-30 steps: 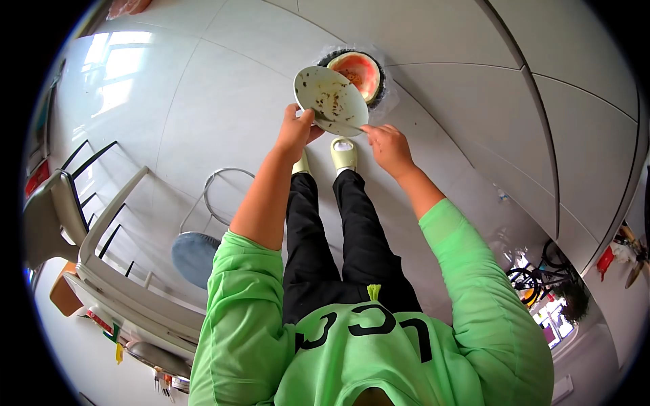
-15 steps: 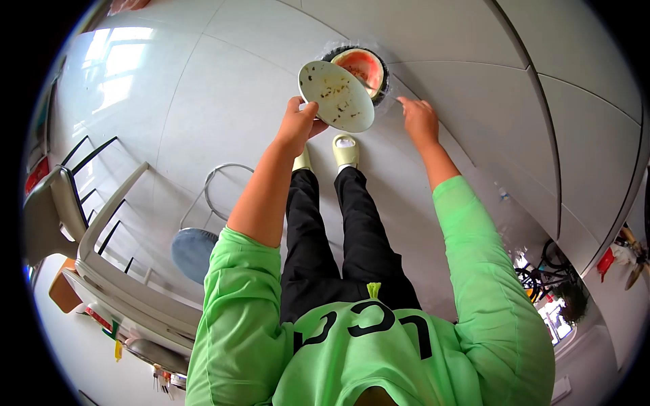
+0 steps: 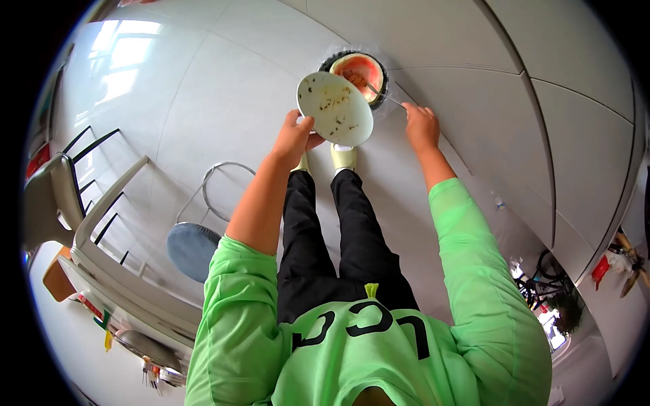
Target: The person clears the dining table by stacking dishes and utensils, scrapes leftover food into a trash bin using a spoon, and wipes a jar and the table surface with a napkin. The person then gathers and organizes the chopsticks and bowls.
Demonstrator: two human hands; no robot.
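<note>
My left hand [image 3: 296, 137] is closed on the rim of a white plate [image 3: 336, 111], thumb on top. Dark and yellowish food scraps cling to the plate's tilted face. Just beyond it stands a dark, round trash bin [image 3: 383, 99] with a clear plastic liner, partly hidden by the plate. Inside the bin lies a hollowed watermelon rind [image 3: 363, 62] with red flesh and brownish scraps. Gripped in my right hand [image 3: 421, 126] is a thin metal spoon [image 3: 387, 97]; its handle slants over the bin's right side and its small far end is over the rind.
Pale cabinets [image 3: 467, 95] line the right, close to the bin. A round blue-grey stool [image 3: 194, 252] stands on the tiled floor [image 3: 223, 88] at left, near a white table [image 3: 128, 271] and a chair [image 3: 47, 203]. My slippers [image 3: 344, 157] are below the plate.
Both hands, the plate and the bin sit slightly lower in view. The spoon's handle shows more clearly, and more of the scraps inside the rind are visible.
</note>
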